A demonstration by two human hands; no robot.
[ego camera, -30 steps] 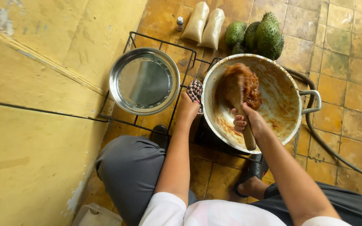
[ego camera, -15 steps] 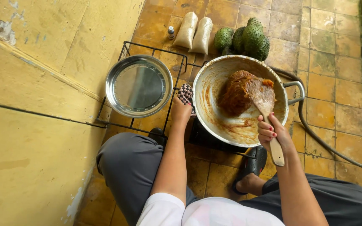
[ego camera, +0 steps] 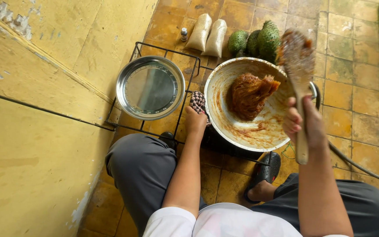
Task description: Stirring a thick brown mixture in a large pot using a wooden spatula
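From the head camera, looking straight down, the person squats on a tiled floor [ego camera: 356, 101] before a black wire rack [ego camera: 163, 50] that carries two vessels side by side. The right hand [ego camera: 305, 125] is closed in a fist around the handle of a wooden spoon [ego camera: 298, 66], held upright and lifted clear above the pan [ego camera: 224, 131], its broad blade coated in brown paste. The left hand [ego camera: 196, 123] is closed on a checkered cloth [ego camera: 197, 102] pinched against the pan's near rim, steadying it. Inside the pan sits a brown lump [ego camera: 251, 93] of thick, stringy paste, gathered toward the middle, with smears around the walls. That lump looks dense, sticky and soft rather than stiff; it probably clings to whatever touches it and would sag or tear if lifted from one edge, so it is best moved from underneath with the spoon's blade. The pan looks heavy and likely hot, given the cloth, so the padded rim and the metal side handle [ego camera: 314, 90] are the sensible places to grip. The spoon is light and rigid, best held low on its clean handle. To the left on the rack stands a shiny metal bowl [ego camera: 150, 87], with nothing in it. Beyond the rack lie two pale filled bags [ego camera: 208, 33], a small bottle [ego camera: 184, 34] and some green spiky fruits [ego camera: 255, 41].
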